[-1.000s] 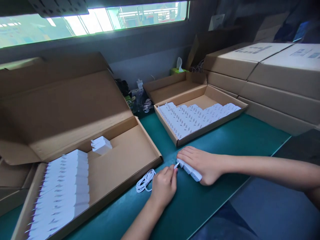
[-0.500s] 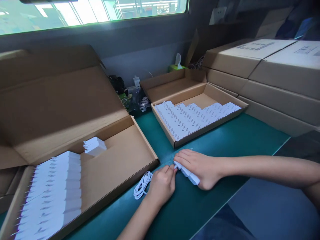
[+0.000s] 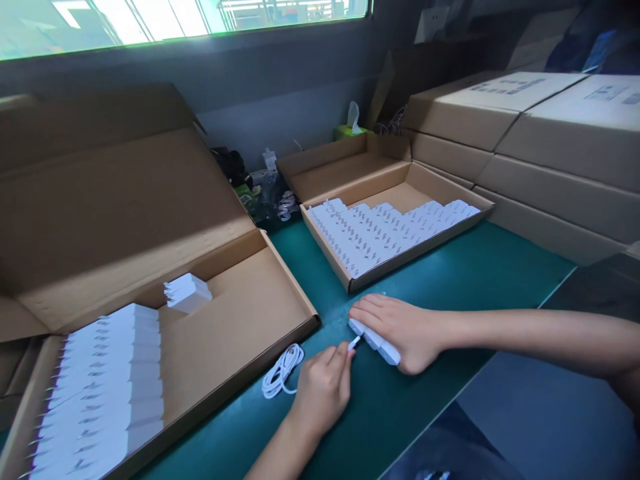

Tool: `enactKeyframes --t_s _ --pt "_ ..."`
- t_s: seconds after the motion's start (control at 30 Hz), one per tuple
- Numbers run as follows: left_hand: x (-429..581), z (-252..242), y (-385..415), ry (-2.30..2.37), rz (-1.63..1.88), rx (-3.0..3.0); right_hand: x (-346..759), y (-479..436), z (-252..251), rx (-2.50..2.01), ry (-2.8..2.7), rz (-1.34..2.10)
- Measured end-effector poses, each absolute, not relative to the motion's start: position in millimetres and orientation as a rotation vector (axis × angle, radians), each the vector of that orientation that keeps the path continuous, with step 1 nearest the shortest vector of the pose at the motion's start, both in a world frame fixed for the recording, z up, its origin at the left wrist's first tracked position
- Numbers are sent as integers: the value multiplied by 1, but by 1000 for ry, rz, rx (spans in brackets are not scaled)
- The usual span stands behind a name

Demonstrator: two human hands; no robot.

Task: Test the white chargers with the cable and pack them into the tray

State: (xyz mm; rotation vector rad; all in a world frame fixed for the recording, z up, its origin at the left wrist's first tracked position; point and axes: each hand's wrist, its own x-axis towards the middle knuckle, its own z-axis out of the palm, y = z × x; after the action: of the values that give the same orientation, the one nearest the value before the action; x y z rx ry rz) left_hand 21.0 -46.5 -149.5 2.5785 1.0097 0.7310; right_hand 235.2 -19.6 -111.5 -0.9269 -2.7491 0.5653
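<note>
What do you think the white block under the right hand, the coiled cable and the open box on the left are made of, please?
The white block looks like moulded plastic: smooth, matte, evenly coloured. The coiled cable seems to have a rubbery matte white sheath, bending in soft loops; its core is hidden. The open box looks like brown corrugated cardboard, with creased folds.

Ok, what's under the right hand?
The right hand rests on a white plastic adapter lying on the green mat; only one long edge shows, the rest is hidden under the palm.
</note>
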Motion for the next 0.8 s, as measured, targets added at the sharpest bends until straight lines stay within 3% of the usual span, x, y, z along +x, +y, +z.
enactKeyframes --t_s 0.8 --pt "39 -141 -55 1056 692 2684 234 -21 -110 -942 -2753 552"
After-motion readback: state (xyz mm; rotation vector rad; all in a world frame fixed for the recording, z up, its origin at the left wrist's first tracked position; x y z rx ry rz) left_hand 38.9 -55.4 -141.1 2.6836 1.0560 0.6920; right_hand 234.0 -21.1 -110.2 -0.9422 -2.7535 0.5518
